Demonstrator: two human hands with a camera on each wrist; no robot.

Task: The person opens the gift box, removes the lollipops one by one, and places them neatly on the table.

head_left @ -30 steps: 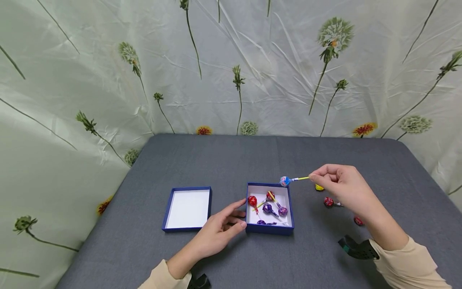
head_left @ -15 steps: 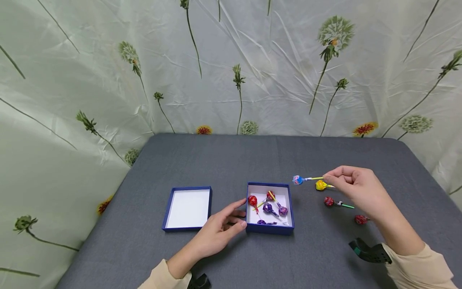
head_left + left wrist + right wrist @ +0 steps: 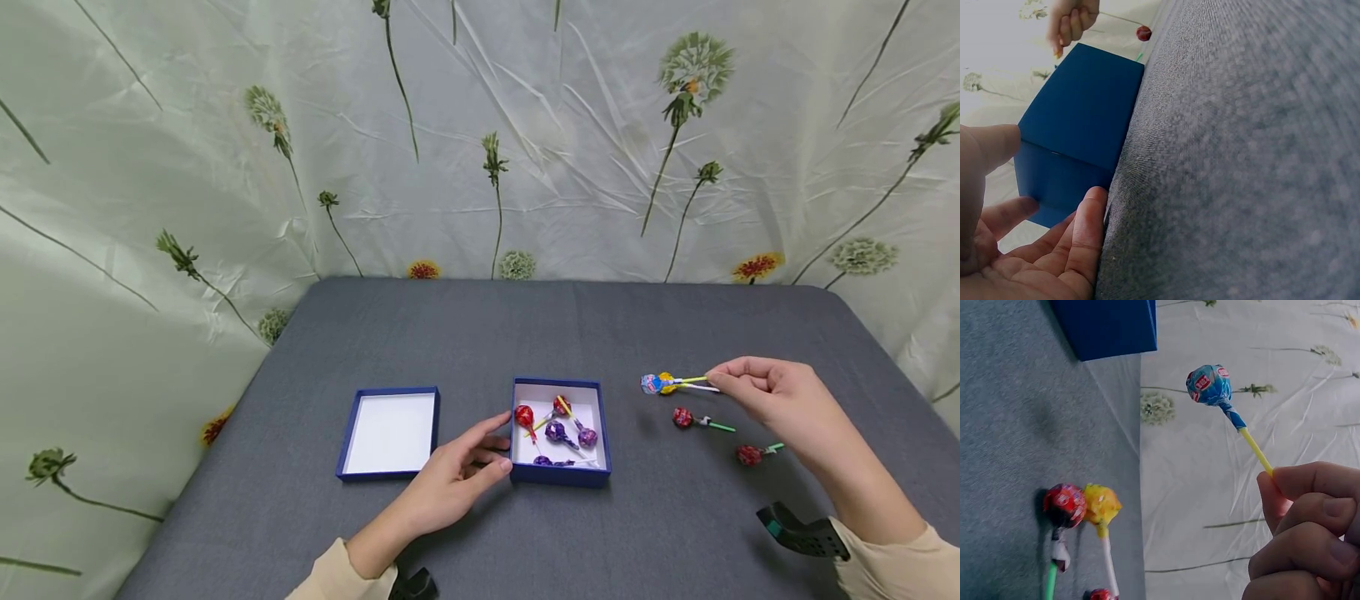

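Note:
In the head view my right hand (image 3: 787, 400) pinches the yellow stick of a blue-wrapped lollipop (image 3: 1209, 385) between thumb and fingertips. The lollipop is held above the table, its head pointing left. A yellow lollipop (image 3: 1102, 503) lies below it, partly covered in the head view. My left hand (image 3: 453, 487) rests its fingertips and thumb against the left side of an open blue box (image 3: 562, 477). Inside that box are several lollipops, among them a red lollipop (image 3: 524, 416) and a purple lollipop (image 3: 556, 432).
Left of the box, a blue-edged lid (image 3: 393, 433) lies with its white inside up. Two dark red lollipops with green sticks, one a nearer lollipop (image 3: 748, 455) and one a farther lollipop (image 3: 682, 417), lie near my right hand on the grey table (image 3: 480, 333).
My right hand has moved rightward, carrying the blue lollipop from the box's far right corner to over the yellow lollipop. The left hand and box have stayed in place.

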